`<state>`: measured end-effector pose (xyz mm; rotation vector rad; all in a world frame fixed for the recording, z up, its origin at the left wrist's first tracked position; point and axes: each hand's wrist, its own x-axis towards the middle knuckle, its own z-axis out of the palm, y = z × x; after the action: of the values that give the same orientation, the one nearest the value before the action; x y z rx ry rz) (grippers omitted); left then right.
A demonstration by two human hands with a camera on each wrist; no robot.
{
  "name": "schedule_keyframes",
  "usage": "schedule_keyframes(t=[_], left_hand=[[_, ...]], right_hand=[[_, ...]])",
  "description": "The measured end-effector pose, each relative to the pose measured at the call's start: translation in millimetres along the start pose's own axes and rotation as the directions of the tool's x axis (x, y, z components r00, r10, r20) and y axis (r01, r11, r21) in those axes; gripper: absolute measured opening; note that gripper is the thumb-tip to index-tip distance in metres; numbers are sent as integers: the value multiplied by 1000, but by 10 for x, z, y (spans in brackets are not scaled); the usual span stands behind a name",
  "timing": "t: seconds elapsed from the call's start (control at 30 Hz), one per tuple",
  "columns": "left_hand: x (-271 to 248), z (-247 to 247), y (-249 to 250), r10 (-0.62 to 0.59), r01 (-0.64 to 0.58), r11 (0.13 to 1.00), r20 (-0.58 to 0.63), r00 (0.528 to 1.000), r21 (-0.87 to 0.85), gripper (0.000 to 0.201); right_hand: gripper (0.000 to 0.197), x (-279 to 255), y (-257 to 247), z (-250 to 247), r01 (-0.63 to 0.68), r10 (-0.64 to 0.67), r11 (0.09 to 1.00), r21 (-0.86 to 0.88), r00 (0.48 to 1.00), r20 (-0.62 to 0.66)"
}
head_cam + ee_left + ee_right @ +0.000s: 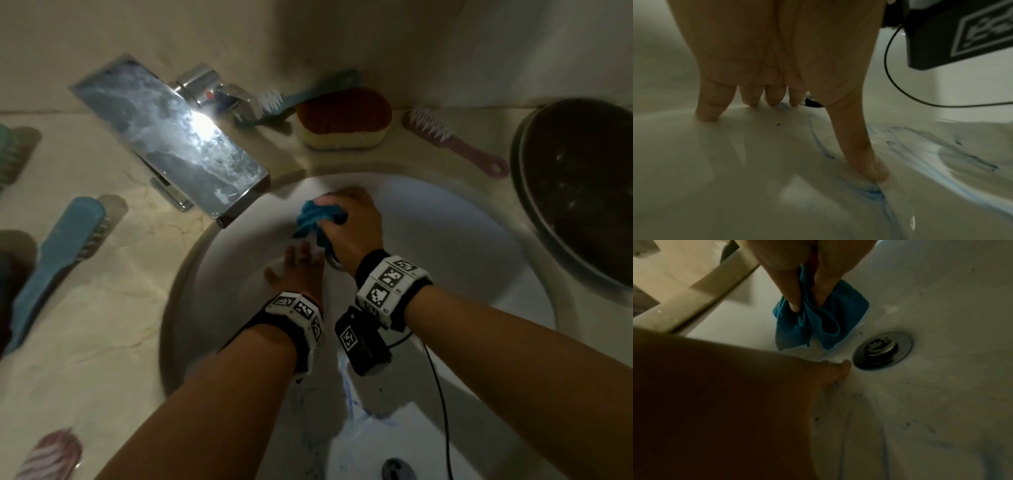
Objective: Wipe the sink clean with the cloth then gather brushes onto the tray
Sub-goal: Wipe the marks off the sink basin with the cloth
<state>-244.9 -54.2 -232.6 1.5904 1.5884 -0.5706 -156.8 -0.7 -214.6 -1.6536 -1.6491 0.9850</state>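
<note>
Cloth [313, 219] sits bunched in your right hand [352, 226], the blue fabric pinched between curled fingers [795, 293] and pressed to the far wall of the sink [445, 240], toward twelve o'clock from the drain [882, 350]. In the right wrist view its loose folds hang down against the white basin just at ten o'clock of the chrome drain ring, close to it but not on it. Your left hand [298, 267] is spread flat, fingers straight, holding nothing; the left wrist view shows the fingertips [707, 113] and thumb planted on the wet basin floor, with blue streaks [869, 193] running under the thumb and dark specks nearby. Your left hand lies just at seven o'clock of the cloth, near it, and whether they touch cannot be told. Around the counter: a blue brush [58, 260] at nine o'clock of the basin, a pink striped brush [51, 452] at seven o'clock near the frame's corner, a green brush [10, 150] at the far left edge, a teal-handled brush [298, 96] at twelve o'clock behind the faucet [171, 137], and a pink brush [452, 140] at one o'clock. A red and yellow sponge [342, 120] lies between those last two. A dark round bowl [582, 192] sits at two o'clock of the sink, well apart from both hands.
</note>
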Motion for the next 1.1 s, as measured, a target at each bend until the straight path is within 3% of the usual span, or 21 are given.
schedule_keyframes(t=[0.13,0.23,0.3,0.4,0.47,0.5,0.57,0.63,0.67,0.73,0.77,0.83,0.93,1.0,1.1], left_hand=[[-37,9,5,3,-3,1000,-22,1000,-18,85],[-50,22,12,-3,2,1000,-58,998,-13,83],[-59,-2,11,-3,3,1000,-35,999,-8,82],[-115,-19,-18,19,-19,1000,-31,999,25,88],[-164,-8,-55,43,-42,993,-7,999,113,110],[-189,-14,-68,46,-44,989,-10,999,143,112],[-229,-65,-73,74,-59,989,-108,991,138,84],[-255,-146,-44,149,-118,986,-296,944,119,54],[-239,-166,-22,205,-168,977,-388,898,128,49],[-151,-186,39,325,-274,946,-500,803,176,52],[-101,-188,71,366,-303,930,-497,786,207,55],[0,-169,102,384,-301,920,-425,820,251,58],[118,-139,37,315,-233,936,-339,886,262,56],[139,-146,-17,274,-172,938,-341,899,300,52],[92,-192,-38,249,-93,926,-406,879,367,43]], right_hand=[[39,-26,42,-70,43,-40,999,-28,992,124],[51,-76,98,-262,-52,32,997,61,955,296],[51,-96,148,-384,-98,86,995,23,946,313],[47,-96,245,-538,-65,123,974,-216,955,270],[50,-88,301,-623,6,168,898,-440,919,356],[54,-85,335,-657,53,218,833,-551,884,414],[68,-85,405,-702,135,325,696,-705,816,477],[82,-96,483,-712,188,387,603,-775,781,490],[87,-105,519,-703,201,404,583,-787,769,496],[94,-124,583,-680,211,423,573,-792,751,507],[96,-130,604,-675,212,429,576,-789,743,513],[97,-134,633,-673,226,428,580,-783,733,529],[98,-127,680,-675,239,424,585,-775,725,544],[99,-115,696,-674,242,417,597,-764,720,554],[99,-112,698,-673,241,410,609,-755,719,561]])
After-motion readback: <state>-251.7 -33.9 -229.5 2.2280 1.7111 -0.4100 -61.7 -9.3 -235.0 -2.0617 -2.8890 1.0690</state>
